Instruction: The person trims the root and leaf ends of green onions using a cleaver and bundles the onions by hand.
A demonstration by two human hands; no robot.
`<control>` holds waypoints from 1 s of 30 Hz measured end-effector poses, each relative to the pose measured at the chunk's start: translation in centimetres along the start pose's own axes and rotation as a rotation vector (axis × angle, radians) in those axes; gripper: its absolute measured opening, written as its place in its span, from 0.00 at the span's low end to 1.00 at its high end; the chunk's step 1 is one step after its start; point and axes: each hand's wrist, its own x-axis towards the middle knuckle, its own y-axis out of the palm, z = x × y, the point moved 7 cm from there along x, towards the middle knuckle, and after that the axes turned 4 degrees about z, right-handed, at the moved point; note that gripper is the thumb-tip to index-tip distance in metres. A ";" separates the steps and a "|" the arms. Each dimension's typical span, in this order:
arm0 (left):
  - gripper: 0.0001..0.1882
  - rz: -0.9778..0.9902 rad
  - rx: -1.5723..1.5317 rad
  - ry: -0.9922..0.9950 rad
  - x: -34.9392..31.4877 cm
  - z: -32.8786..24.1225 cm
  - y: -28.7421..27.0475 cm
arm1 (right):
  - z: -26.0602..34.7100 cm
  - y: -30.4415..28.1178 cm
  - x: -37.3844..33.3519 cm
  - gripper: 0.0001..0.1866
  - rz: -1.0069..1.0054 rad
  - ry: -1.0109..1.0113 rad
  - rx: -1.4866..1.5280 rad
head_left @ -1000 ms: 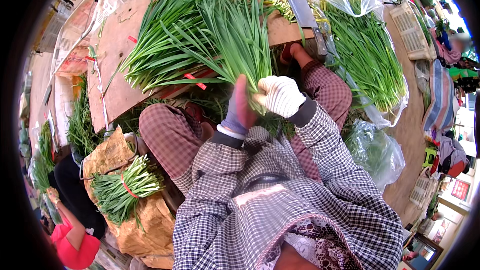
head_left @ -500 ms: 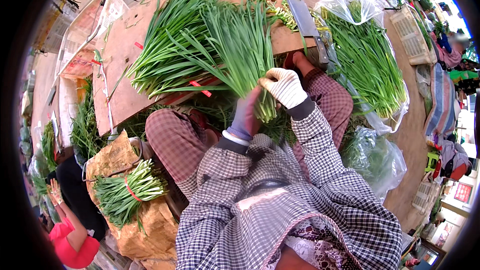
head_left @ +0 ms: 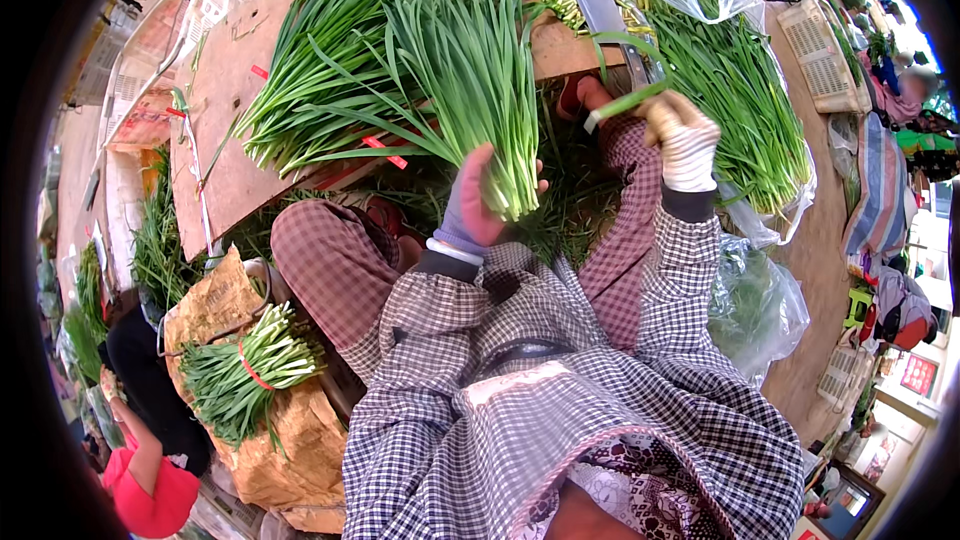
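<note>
My left hand (head_left: 474,202), in a purple and pink glove, is closed round the white-green lower ends of a bunch of garlic chives (head_left: 480,80). The bunch's leaves fan out over the wooden board (head_left: 222,166). Off to the right, my right hand (head_left: 684,145), in a striped white glove, pinches a garlic chive stalk (head_left: 634,100) by its middle, apart from the bunch. A larger pile of garlic chives (head_left: 335,70) lies on the board to the left. Behind the stalk, a cleaver (head_left: 596,2) rests at the board's right edge, its handle partly hidden.
More garlic chives (head_left: 735,105) lie on clear plastic at the right, above a plastic bag (head_left: 752,315). At lower left, a bunch tied with a red band (head_left: 250,365) sits on brown paper (head_left: 300,460). A person in a red top (head_left: 150,490) is beyond it.
My right hand has moved away from the bunch to the right, now with a stalk in its fingers. My left hand keeps hold of the bunch. The whole view has shifted slightly.
</note>
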 end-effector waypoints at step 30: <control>0.24 -0.018 -0.024 0.045 -0.1 -0.3 0.5 | -0.6 10.4 -5.3 0.09 0.416 -0.104 -0.317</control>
